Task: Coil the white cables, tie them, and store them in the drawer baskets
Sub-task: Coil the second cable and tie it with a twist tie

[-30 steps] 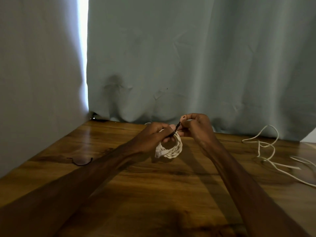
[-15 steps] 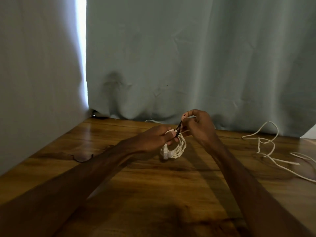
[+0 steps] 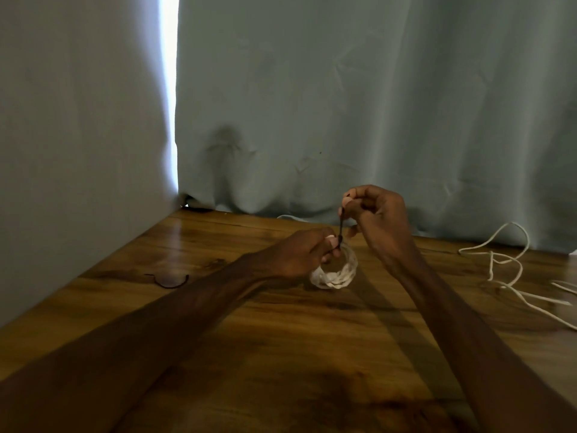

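1. Wooden table (image 3: 281, 354) underneath; left hand (image 3: 299, 251) pinches the coiled white cable (image 3: 335, 273) at its top.
2. Just above it, right hand (image 3: 374, 210) pinches the black tie (image 3: 341, 226), held taut.
3. If either pinch slips, the coil could spring open.
4. Well off right, the loose white cable (image 3: 505, 270) might snag.

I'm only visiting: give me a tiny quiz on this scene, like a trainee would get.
1. True or false: the right hand pinches a black tie stretched up from the coiled white cable.
2. Which hand holds the coil? A left hand, B right, C neither.
3. Fill in: the loose white cable lies on the wooden table to the person's ____.
Key: 1 true; 2 A; 3 right.
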`<action>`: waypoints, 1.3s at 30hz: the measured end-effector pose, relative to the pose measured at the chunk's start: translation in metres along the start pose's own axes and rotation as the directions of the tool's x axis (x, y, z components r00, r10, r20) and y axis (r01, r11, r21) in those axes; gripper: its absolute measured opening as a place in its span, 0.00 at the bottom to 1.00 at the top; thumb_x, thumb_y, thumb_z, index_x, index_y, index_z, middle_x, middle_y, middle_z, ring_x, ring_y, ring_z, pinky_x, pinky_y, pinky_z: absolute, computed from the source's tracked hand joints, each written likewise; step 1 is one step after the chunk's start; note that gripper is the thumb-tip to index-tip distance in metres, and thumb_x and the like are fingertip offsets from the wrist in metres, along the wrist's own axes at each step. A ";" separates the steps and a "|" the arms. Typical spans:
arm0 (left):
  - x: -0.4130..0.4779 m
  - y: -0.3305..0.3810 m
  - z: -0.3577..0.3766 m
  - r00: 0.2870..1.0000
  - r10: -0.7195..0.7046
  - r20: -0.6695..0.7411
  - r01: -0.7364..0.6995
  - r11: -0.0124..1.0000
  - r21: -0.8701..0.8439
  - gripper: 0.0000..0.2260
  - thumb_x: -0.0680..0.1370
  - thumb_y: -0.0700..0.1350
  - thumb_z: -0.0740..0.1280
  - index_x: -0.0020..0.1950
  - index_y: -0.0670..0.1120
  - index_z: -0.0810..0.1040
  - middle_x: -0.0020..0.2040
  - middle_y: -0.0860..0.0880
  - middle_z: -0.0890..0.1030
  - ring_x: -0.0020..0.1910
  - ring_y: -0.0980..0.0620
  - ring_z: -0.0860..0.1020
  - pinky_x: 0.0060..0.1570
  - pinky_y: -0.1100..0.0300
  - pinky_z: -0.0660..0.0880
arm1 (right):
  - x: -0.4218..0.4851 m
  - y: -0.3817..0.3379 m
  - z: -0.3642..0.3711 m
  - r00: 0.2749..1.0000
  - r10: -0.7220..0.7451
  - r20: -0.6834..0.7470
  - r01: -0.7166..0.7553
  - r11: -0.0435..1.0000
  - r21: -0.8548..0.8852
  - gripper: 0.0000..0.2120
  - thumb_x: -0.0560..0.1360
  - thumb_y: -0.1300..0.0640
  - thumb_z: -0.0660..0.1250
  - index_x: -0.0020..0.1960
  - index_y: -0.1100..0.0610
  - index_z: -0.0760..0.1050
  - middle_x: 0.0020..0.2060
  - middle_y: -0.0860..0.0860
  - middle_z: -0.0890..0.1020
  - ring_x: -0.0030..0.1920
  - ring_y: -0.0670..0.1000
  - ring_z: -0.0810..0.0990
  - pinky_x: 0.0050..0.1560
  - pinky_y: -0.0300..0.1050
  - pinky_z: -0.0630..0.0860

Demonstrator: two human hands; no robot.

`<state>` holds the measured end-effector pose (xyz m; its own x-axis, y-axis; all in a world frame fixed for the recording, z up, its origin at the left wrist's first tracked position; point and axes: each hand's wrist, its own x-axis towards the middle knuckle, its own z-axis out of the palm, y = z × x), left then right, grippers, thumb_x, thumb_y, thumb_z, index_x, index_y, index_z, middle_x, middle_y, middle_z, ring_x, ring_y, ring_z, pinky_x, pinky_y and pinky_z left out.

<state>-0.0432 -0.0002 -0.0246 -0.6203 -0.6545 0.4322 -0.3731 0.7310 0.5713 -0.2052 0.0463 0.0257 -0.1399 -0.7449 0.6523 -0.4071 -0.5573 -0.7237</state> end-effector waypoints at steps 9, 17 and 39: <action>-0.003 0.029 0.014 0.996 0.087 0.034 -0.090 0.991 0.095 0.13 0.87 0.47 0.56 0.49 0.48 0.77 0.38 0.56 0.78 0.38 0.59 0.76 0.42 0.61 0.72 | 0.001 0.018 -0.015 0.957 0.289 0.011 -0.288 0.953 0.097 0.07 0.78 0.69 0.65 0.45 0.63 0.81 0.33 0.54 0.83 0.32 0.49 0.81 0.32 0.43 0.78; 0.002 0.004 0.012 0.989 -0.129 -0.079 0.132 0.991 0.032 0.18 0.86 0.45 0.57 0.36 0.51 0.75 0.36 0.53 0.79 0.37 0.54 0.77 0.45 0.51 0.75 | -0.004 -0.006 0.001 0.992 0.031 0.125 -0.036 0.999 0.040 0.04 0.80 0.70 0.66 0.49 0.67 0.79 0.36 0.60 0.83 0.33 0.54 0.86 0.36 0.43 0.83; 0.006 0.009 0.001 0.994 0.006 -0.107 -0.022 0.989 -0.148 0.14 0.85 0.49 0.61 0.55 0.45 0.85 0.45 0.51 0.86 0.45 0.52 0.84 0.53 0.46 0.81 | 0.002 0.003 -0.006 0.985 0.167 -0.042 -0.149 0.951 0.270 0.04 0.79 0.68 0.66 0.49 0.66 0.80 0.35 0.59 0.83 0.36 0.57 0.85 0.35 0.48 0.82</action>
<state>-0.0511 0.0025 -0.0170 -0.5449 -0.6669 0.5083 -0.2527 0.7086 0.6588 -0.2119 0.0450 0.0258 -0.2434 -0.8113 0.5315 -0.1223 -0.5180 -0.8466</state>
